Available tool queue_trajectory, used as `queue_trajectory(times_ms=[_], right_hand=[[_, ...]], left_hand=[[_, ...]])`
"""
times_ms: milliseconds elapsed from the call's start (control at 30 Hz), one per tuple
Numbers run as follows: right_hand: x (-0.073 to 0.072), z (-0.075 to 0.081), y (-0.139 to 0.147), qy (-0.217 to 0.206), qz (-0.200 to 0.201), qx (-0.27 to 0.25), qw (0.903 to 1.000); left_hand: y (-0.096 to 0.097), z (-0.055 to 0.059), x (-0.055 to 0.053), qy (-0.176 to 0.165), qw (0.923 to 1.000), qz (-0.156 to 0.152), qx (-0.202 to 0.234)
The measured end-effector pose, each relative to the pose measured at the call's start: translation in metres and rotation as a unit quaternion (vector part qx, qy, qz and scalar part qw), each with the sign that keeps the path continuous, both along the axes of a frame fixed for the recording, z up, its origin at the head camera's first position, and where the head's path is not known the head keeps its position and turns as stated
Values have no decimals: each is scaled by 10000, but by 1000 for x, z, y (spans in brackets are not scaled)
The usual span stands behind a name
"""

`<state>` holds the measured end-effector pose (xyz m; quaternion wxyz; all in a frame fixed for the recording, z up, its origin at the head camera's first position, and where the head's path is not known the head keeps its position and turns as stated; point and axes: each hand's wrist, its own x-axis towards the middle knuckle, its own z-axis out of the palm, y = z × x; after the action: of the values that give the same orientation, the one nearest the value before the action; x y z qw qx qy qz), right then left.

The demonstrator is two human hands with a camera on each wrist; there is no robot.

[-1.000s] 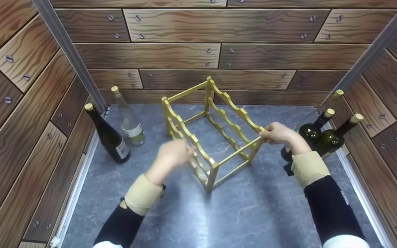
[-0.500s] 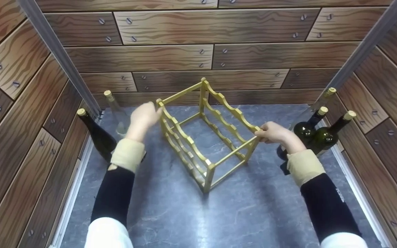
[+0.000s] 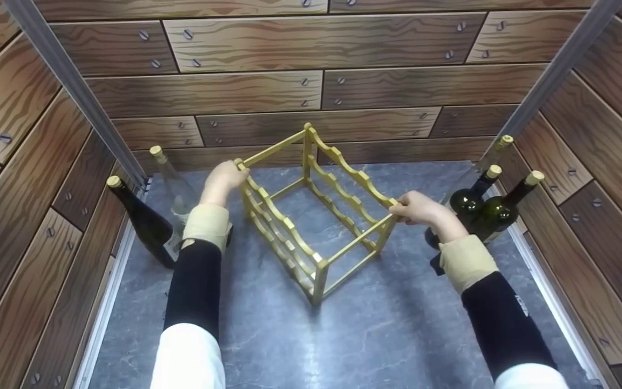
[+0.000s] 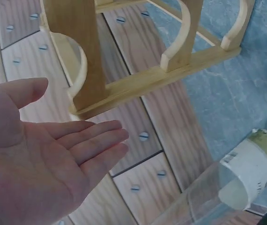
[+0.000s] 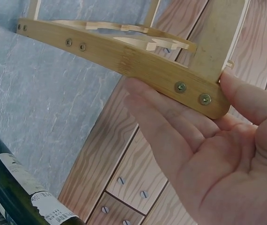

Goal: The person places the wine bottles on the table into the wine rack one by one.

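A wooden wine rack [image 3: 319, 282] with scalloped rails stands at an angle on the grey marbled floor. My right hand [image 3: 421, 209] grips its right top corner. In the right wrist view, the thumb lies against the rack's upright and the fingers [image 5: 164, 119] run along the outer side of the rail [image 5: 129, 61]. At the far left top corner is my left hand [image 3: 223, 179]. The left wrist view shows that hand's palm [image 4: 49, 154] with fairly straight fingers close under the rack's corner and the thumb apart from the wood.
On the left stand a dark corked bottle [image 3: 141, 219] and a clear bottle [image 3: 169, 170], partly behind my left arm. Two dark bottles [image 3: 467, 200] and a clear one [image 3: 497, 151] stand at the right, near my right wrist. Wood-patterned walls [image 3: 257, 89] enclose the floor.
My left hand has moved from the rack's near left side up and back to its far left corner. My right hand keeps its hold; the view has shifted slightly.
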<state>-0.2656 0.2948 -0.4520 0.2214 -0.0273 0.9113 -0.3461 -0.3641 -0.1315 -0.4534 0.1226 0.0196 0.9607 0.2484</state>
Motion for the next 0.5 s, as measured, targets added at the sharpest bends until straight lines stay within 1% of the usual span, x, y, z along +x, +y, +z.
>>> queue_trajectory(times_ms=[67,133,233,333,500], right_hand=[[0,0,-1,43,48,32,10000],[0,0,-2,75,84,86,9999],[-1,0,-3,129,157,122,9997],[0,0,-3,123,168,76,9998],[0,0,-2,24,76,-1,10000]], left_hand=[[-1,-5,-1,62,9998,104,152],[-2,-10,-1,77,9988,285,383],[-3,-15,0,131,9963,527,670],[-1,-15,0,242,9945,648,784],[2,-10,0,383,9944,688,700]])
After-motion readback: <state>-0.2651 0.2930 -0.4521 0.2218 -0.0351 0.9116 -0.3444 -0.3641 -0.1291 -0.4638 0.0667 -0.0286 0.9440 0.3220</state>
